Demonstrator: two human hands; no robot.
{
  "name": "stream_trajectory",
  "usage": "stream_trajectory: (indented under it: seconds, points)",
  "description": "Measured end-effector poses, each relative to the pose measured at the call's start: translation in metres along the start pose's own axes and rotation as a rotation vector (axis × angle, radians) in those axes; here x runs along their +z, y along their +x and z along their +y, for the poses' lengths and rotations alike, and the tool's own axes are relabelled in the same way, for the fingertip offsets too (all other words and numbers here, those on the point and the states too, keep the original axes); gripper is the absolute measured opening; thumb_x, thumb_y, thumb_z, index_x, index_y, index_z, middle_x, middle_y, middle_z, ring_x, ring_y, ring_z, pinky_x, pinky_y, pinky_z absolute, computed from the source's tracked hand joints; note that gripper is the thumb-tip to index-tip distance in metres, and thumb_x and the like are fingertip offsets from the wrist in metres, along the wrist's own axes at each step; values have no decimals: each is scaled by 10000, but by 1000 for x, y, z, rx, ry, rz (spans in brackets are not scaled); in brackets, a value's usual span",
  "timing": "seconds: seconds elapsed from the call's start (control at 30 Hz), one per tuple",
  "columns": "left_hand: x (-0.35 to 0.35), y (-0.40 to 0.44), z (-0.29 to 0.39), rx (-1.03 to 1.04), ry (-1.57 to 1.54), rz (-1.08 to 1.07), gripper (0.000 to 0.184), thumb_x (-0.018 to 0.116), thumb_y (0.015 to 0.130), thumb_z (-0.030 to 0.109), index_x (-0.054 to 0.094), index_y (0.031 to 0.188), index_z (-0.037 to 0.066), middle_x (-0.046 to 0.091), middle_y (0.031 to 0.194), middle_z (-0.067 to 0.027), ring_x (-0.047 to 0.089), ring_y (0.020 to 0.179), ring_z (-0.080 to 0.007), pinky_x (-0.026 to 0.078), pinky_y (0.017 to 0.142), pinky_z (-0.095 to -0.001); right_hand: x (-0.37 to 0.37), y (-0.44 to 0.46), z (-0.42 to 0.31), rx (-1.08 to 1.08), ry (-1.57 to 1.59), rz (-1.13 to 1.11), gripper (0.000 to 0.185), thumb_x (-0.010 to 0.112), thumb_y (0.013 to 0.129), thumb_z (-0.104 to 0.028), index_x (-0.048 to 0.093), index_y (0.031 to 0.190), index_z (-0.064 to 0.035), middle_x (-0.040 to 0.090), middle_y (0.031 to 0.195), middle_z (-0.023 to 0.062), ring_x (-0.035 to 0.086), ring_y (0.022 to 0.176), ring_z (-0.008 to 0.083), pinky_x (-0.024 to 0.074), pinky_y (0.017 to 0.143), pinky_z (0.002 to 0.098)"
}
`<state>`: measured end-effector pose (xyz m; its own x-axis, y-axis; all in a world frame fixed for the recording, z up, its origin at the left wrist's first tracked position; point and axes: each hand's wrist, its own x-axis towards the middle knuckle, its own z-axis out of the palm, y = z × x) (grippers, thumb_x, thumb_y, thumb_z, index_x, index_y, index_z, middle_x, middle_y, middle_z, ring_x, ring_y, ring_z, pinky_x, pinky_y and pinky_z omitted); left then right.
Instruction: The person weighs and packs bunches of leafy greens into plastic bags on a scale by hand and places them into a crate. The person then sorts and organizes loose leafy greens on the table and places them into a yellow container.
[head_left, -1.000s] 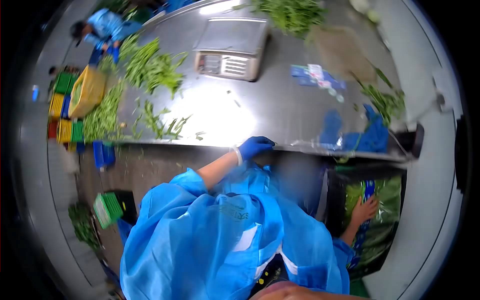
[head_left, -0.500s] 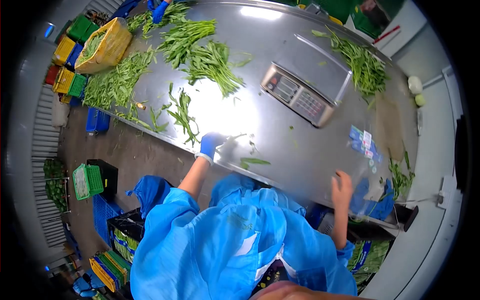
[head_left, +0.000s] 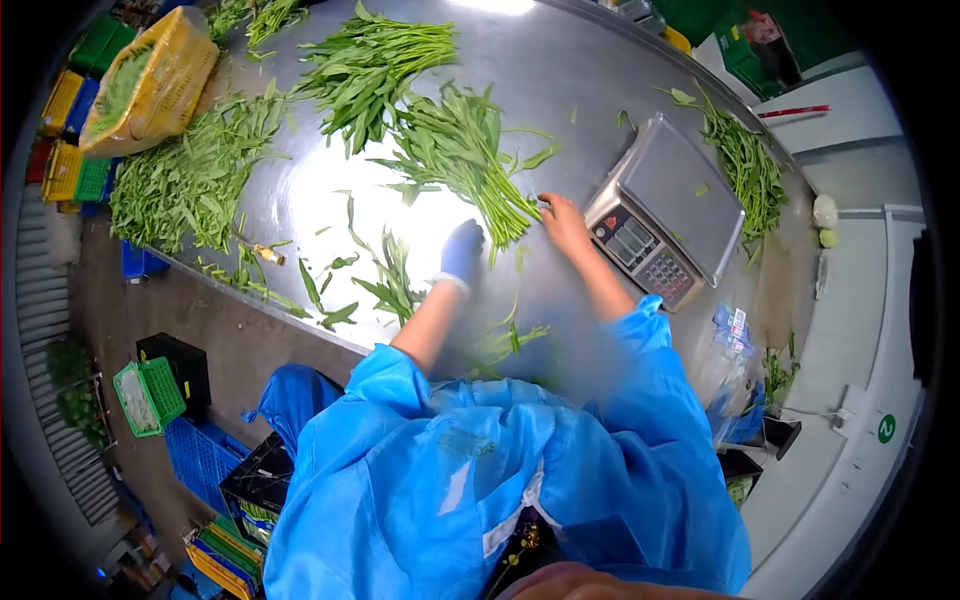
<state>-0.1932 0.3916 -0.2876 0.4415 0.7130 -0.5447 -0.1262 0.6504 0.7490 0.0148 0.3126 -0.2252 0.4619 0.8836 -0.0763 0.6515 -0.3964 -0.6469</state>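
A bunch of long-stemmed leafy greens (head_left: 460, 150) lies on the steel table (head_left: 560, 50), its cut stem ends pointing toward me. My left hand (head_left: 462, 252), in a blue glove, is just left of those stem ends. Its fingers reach forward, slightly blurred, and nothing shows in them. My bare right hand (head_left: 564, 222) is on the other side, fingers apart, the tips close to or touching the stem ends. Another bunch of greens (head_left: 375, 65) rests behind. Loose stalks (head_left: 395, 275) are scattered left of my gloved hand.
A digital scale (head_left: 645, 250) stands right of my right hand, with more greens (head_left: 745, 165) beyond it. At the left are a greens pile (head_left: 195, 185) and a yellow basket (head_left: 185, 75). Plastic bags (head_left: 735, 330) lie at the right. The table's front edge (head_left: 270, 315) runs before me.
Both hands have moved forward over the table to either side of the bunch's stem ends. My right hand came from the front right edge. The view has shifted.
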Motion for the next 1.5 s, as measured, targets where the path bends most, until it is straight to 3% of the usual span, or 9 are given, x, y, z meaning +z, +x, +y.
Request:
stream_trajectory:
  seconds: [0.17, 0.3, 0.57, 0.73, 1.0, 1.1, 1.17, 1.37, 1.5]
  points:
    - [35, 34, 9, -152, -227, -28, 172, 632, 882, 210, 628, 979, 68, 562, 790, 1, 537, 716, -108, 437, 628, -273, 60, 46, 9, 213, 17, -168, 432, 710, 775, -196, 592, 1138, 6, 666, 1016, 196, 636, 949, 338, 478, 872, 388]
    - [34, 46, 34, -351, -150, -68, 371, 653, 874, 205, 599, 1191, 19, 654, 1024, -71, 623, 874, -148, 504, 754, -278, 61, 56, -14, 514, 583, -601, 431, 720, 746, -146, 609, 1136, 2, 676, 943, 62, 625, 850, 182, 473, 790, 290]
    - [3, 4, 87, -375, -381, -213, 390, 618, 900, 194, 582, 1242, 12, 663, 1070, -98, 632, 910, -169, 520, 789, -300, -1, 25, -65, 457, 945, -279, 362, 622, 828, -143, 567, 1155, 2, 652, 1012, 118, 617, 854, 182, 493, 764, 313]
    - [-13, 10, 56, -494, -270, -173, 387, 610, 908, 189, 583, 1268, 49, 667, 1006, -63, 595, 763, -126, 494, 690, -252, 27, 5, -44, 874, 1235, -494, 243, 647, 860, -174, 551, 1049, -56, 616, 865, 84, 537, 599, 130, 416, 492, 272]
    - [-17, -5, 93, -254, -32, -272, 386, 571, 928, 166, 547, 1285, 22, 639, 897, -33, 525, 666, -91, 442, 623, -220, -66, 24, -97, 539, 1057, -323, 250, 655, 845, -171, 541, 1023, -37, 548, 702, 40, 481, 501, 90, 355, 413, 235]
    - [-32, -8, 99, -215, -286, -245, 415, 526, 962, 197, 488, 1328, 4, 598, 912, -27, 488, 685, -88, 425, 638, -228, -110, 30, -104, 238, 1423, -291, 323, 578, 896, -178, 498, 1146, 10, 476, 673, 31, 398, 456, 86, 323, 385, 224]
    - [-47, 2, 82, -262, -405, -250, 429, 515, 969, 208, 465, 1344, 6, 589, 935, -30, 486, 696, -92, 426, 652, -241, -99, 47, -101, 490, 1300, -268, 339, 567, 920, -173, 484, 1187, 19, 433, 669, 12, 374, 469, 76, 309, 388, 222]
    - [-15, -26, 145, -127, -523, -341, 474, 500, 971, 205, 391, 1394, 20, 576, 1096, -67, 491, 742, -131, 438, 714, -280, -128, 48, -155, 239, 1385, -239, 350, 590, 926, -181, 482, 1203, 5, 404, 672, -18, 373, 479, 57, 291, 395, 196]
    - [4, -31, 136, -185, -645, -276, 490, 475, 963, 270, 434, 1365, -8, 577, 1252, -146, 603, 1038, -254, 458, 963, -360, -59, 31, -151, 524, 1282, -422, 313, 622, 911, -230, 560, 1132, -17, 444, 656, -29, 425, 482, 72, 313, 405, 213]
